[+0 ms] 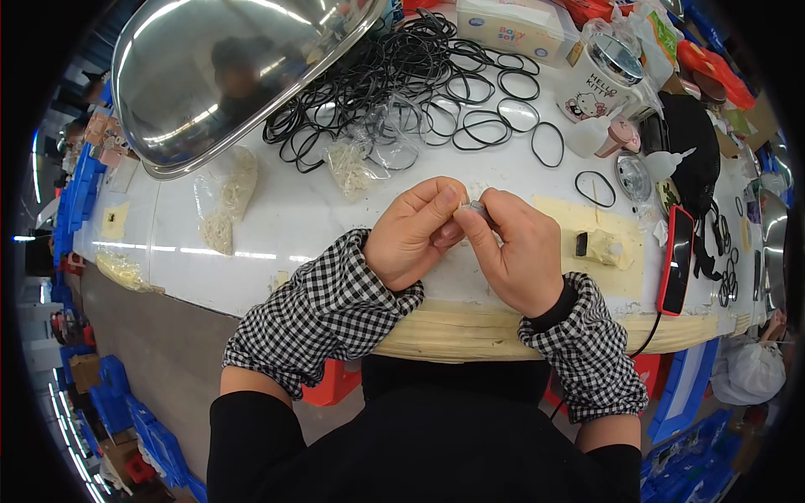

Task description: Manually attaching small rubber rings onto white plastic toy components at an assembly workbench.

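Note:
My left hand [417,230] and my right hand [521,250] meet above the white table [335,214], near its front edge. Thumb and finger of the right are closed on a small grey piece [477,207]. The left hand's fingers are pinched right beside it, and what they hold is too small and covered to name. Just beyond the hands lies a clear plastic bag of small cream-coloured bits [350,172]. Behind that spreads a heap of thin black rings [377,80], some of them loose toward the right.
A big shiny steel bowl [226,75] stands tilted at the back left, near another bag of cream bits [226,210]. To the right are a yellow sheet [570,218] with a small black block [581,244], a red-edged phone [676,261] on a cable, and a white lidded cup [599,84].

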Available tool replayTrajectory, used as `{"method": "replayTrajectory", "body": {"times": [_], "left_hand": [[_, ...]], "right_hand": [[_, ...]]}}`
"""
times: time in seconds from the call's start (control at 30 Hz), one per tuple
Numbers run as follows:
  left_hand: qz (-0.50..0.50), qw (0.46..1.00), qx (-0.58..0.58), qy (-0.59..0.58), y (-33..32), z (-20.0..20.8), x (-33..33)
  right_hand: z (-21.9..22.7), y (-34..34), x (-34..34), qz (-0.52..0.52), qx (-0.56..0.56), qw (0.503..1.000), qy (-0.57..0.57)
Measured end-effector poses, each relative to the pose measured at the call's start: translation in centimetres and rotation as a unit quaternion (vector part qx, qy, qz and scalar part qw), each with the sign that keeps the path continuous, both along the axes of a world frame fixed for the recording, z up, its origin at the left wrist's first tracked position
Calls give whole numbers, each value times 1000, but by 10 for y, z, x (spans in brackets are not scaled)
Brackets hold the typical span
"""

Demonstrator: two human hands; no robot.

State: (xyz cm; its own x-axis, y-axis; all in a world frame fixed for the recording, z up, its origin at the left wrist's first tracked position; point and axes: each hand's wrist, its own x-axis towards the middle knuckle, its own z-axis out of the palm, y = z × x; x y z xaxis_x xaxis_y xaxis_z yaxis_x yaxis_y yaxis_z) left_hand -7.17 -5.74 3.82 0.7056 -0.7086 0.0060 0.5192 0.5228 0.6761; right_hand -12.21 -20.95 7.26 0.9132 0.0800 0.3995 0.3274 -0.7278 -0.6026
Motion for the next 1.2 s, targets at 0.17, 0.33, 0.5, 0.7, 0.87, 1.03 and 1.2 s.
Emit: {"method": "replayTrajectory", "body": {"times": [0.17, 0.33, 0.5, 0.7, 0.87, 1.03, 1.2], "left_hand": [[4, 1000, 1, 1, 0, 0, 0], [11, 1000, 7, 0, 0, 1, -1], [12, 1000, 9, 9, -1, 2, -2], [11, 1000, 0, 3, 0, 1, -2], [16, 999, 25, 11, 1, 3, -2], [30, 999, 38, 6, 1, -2, 2], [94, 987, 92, 87, 0, 10, 4]], "right_hand": [[-1, 0, 1, -3, 3, 1000, -15], [-1, 1, 1, -8, -4, 1000, -22], [-1, 1, 0, -13, -17, 999, -30], [0, 1, 0, -4, -14, 1000, -28], [0, -3, 0, 64, -2, 998, -13], [7, -8, 1, 97, 24, 995, -20], [5, -17, 12, -62, 37, 997, -38]]}}
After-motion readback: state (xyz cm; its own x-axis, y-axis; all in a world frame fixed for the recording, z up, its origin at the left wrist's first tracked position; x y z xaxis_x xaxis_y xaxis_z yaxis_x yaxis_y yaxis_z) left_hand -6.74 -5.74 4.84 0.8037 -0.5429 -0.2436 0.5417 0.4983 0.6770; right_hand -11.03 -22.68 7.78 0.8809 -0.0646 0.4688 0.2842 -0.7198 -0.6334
